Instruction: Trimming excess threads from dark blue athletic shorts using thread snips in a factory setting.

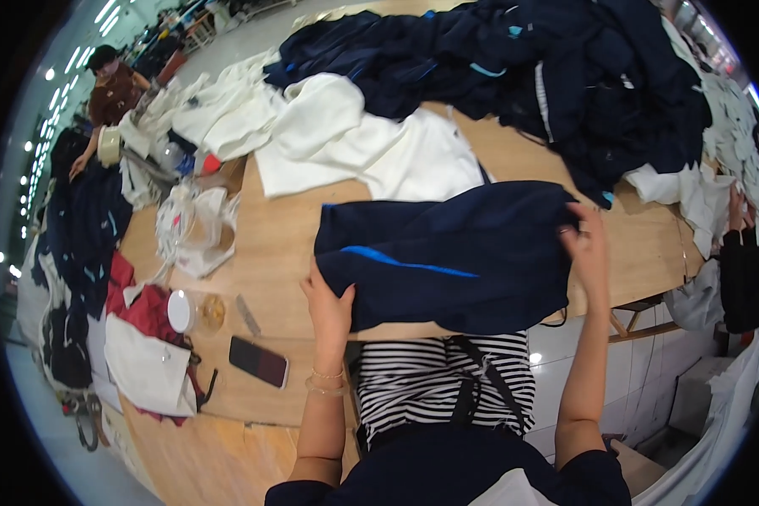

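Note:
A folded navy garment (pixel 447 244) with a bright blue curved stripe is stretched out in front of me, over the near edge of the wooden table. At its left end my left hand (pixel 329 297) grips the edge, thumb toward me and fingertips partly hidden by the cloth. My right hand (pixel 589 240) has hold of the opposite end near the upper corner, its fingers curled over the fabric. What kind of garment it is, I cannot tell.
White cloth (pixel 371 143) and a big heap of navy garments (pixel 497 67) cover the far side. To the left are a phone (pixel 259 362), a round jar (pixel 182 311), a plastic bag (pixel 196 226) and a red-and-white garment (pixel 149 358). Another person (pixel 114 94) stands at far left; a dark sleeve (pixel 744 282) shows at right.

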